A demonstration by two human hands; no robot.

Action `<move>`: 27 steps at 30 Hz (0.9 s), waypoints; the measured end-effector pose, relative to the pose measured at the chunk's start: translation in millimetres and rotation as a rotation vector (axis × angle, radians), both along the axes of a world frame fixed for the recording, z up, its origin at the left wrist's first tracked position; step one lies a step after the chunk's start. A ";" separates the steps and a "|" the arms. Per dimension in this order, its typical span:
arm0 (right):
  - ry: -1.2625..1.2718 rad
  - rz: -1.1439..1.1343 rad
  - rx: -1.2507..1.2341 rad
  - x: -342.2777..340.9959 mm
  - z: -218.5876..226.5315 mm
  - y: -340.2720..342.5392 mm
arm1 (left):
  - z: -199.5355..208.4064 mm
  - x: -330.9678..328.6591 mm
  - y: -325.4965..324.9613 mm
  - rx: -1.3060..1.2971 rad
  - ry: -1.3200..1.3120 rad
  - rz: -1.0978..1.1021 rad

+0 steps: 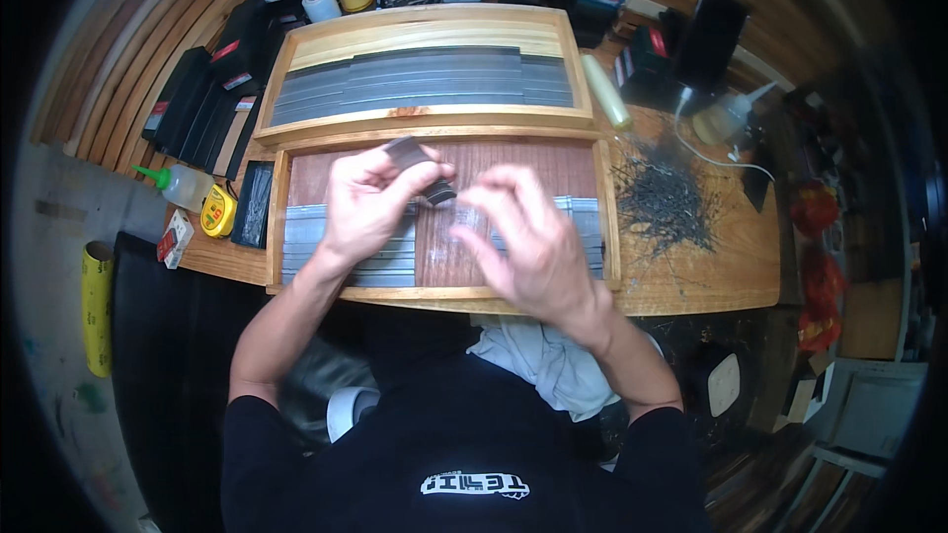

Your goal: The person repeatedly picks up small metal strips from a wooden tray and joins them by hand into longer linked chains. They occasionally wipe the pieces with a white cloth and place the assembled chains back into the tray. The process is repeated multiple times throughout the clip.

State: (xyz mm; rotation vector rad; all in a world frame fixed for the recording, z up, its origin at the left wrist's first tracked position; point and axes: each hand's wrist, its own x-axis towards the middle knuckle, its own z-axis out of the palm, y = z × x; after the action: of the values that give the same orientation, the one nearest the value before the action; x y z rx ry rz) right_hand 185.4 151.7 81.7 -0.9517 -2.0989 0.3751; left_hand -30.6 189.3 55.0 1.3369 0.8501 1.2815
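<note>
My left hand [367, 199] is closed around a small stack of dark, thin flat strips [407, 154], held tilted above the nearer wooden tray [444, 292]. One end of the stack pokes out past my thumb toward the right. Close to that end is my right hand [533, 242], blurred by motion, its thumb and fingers apart with nothing visible between them. Below my hands, rows of shiny grey metal strips [370, 262] lie at the tray's left side. More grey strips [585, 222] lie at its right, partly covered by my right hand.
Behind is a second wooden tray [425, 20] with long dark strips [434, 74]. A loose heap of thin dark slivers [664, 199] covers the table's right. A yellow tape measure [218, 209], a green-tipped bottle [186, 186] and dark boxes [178, 89] stand left. A white cable [706, 143] crosses the right.
</note>
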 end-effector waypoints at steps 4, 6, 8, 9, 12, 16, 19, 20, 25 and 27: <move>0.069 0.212 -0.044 20.3 -10.1 -66.3 | 28.9 12.8 -67.6 -0.031 0.123 -0.166; 0.130 0.269 -0.155 38.0 -23.0 -94.2 | 13.8 22.7 -107.0 -0.332 -0.136 -0.267; 0.168 0.292 -0.303 48.6 -38.5 -120.6 | -3.2 30.7 -131.6 -0.547 -0.196 -0.304; 0.207 0.317 -0.324 51.0 -48.3 -129.4 | -18.9 36.0 -142.9 -0.608 -0.252 -0.308; 0.347 0.346 -0.513 59.1 -84.2 -155.9 | -38.3 49.3 -161.9 -0.707 -0.241 -0.336; 0.414 0.241 -0.555 57.7 -121.8 -183.0 | -52.8 56.2 -168.6 -0.644 -0.061 -0.420; 0.312 0.174 -0.436 64.5 -116.3 -196.5 | -51.6 47.7 -168.4 -0.426 0.125 -0.499; 0.393 0.185 -0.355 64.1 -111.2 -196.4 | -54.4 44.7 -166.9 -0.350 0.007 -0.524; 0.331 -0.135 -0.553 70.8 -136.0 -199.1 | -71.1 44.5 -164.9 -0.517 0.121 -0.305; 0.604 -0.131 -0.713 71.4 -147.6 -195.2 | -78.4 51.6 -161.0 -0.541 0.107 -0.278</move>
State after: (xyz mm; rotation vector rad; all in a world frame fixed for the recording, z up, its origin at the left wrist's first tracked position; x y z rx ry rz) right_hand 256.8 -43.6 -65.9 -1.1706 -1.3423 1.2245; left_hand 21.0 28.3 -23.4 1.0446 0.9610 0.6998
